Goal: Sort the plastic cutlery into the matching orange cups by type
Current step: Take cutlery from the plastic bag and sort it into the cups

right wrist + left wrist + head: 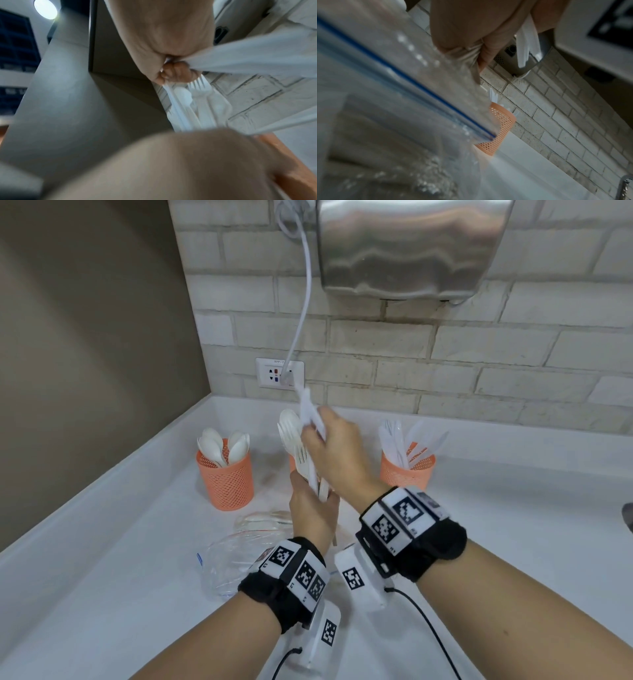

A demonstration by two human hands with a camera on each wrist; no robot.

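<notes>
A white counter (120,542) runs along a pale brick wall (479,364), under a steel hand dryer (411,248) whose cord (305,302) drops to a wall socket (270,373); this is the sorting surface. On it stand three orange mesh cups, well apart in a row so that each type has its own home: the left cup (226,481) holds spoons (222,445), the right cup (407,472) holds knives (397,440), and the middle cup (293,463) is almost wholly hidden behind the hands, presumably meant for forks. A clear zip bag (233,563) with a blue seal lies crumpled on the counter beneath the left wrist, probably the packet the cutlery came from. The left hand (313,513) is clenched around the handles of a mixed bundle of cutlery (296,446), held upright above the counter in front of the middle cup so that the heads fan out and can be told apart; the right-wrist view shows fork tines and a spoon bowl among them. The right hand (334,446) pinches a couple of white pieces (310,410) between thumb and curled fingers, raised above the bundle; they look like knives, though blur leaves that uncertain. If so, they belong in the right cup.
</notes>
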